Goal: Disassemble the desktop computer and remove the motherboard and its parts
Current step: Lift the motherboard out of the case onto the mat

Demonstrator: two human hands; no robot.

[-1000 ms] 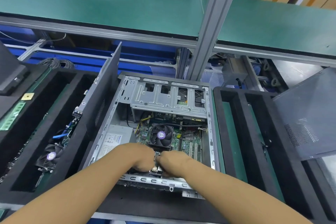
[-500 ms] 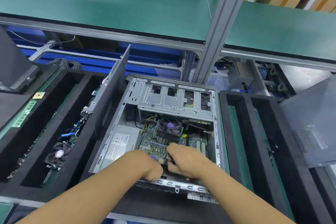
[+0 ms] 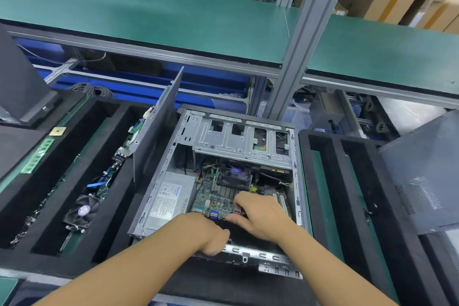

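Head camera looks down, seemingly close, onto the case (image 3: 238,143).

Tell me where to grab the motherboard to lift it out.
Probably the motherboard's near edge at the port blocks, from above, by the right hand: the power supply flanks its left, the drive cage overhangs the far end, the fan covers the middle.

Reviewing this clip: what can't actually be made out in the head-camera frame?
- Head view: the fingertips of the left hand, curled at the near rim of the case. The back of the hand hides whether they grip it.
- Head view: what the right hand holds on the motherboard. Its own palm covers the contact.
- Head view: the label text on the power supply, which is too small to read.
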